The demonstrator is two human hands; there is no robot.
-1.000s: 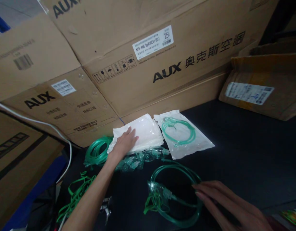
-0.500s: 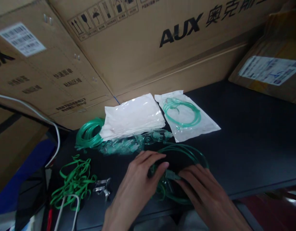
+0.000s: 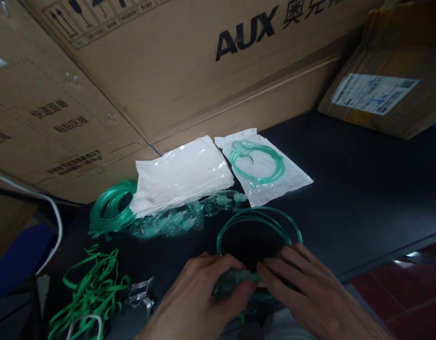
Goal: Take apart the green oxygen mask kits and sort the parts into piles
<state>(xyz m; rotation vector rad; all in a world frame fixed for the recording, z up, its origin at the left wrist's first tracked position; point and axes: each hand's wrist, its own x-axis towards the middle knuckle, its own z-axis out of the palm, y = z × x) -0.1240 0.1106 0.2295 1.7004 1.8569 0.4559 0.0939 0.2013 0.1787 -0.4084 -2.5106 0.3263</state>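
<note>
My left hand is closed around a clear green oxygen mask, low in the view. Close beside it, my right hand has its fingers bent at the mask's connector end, pinching what looks like the end of the green tubing. That tubing lies in a loose coil just beyond both hands. My fingers hide most of the mask and the joint. Farther off, more clear green masks lie in a row against a stack of white plastic bags.
A bag holding coiled tubing lies to the right of the stack. At left are a thick tubing coil, tangled green straps and metal strips. Large cardboard boxes wall off the back; another box stands at right.
My hands have drawn together, and the left now wraps around the mask. The mask has come lower and nearer to me. The view has shifted, so the tabletop things appear farther left.
</note>
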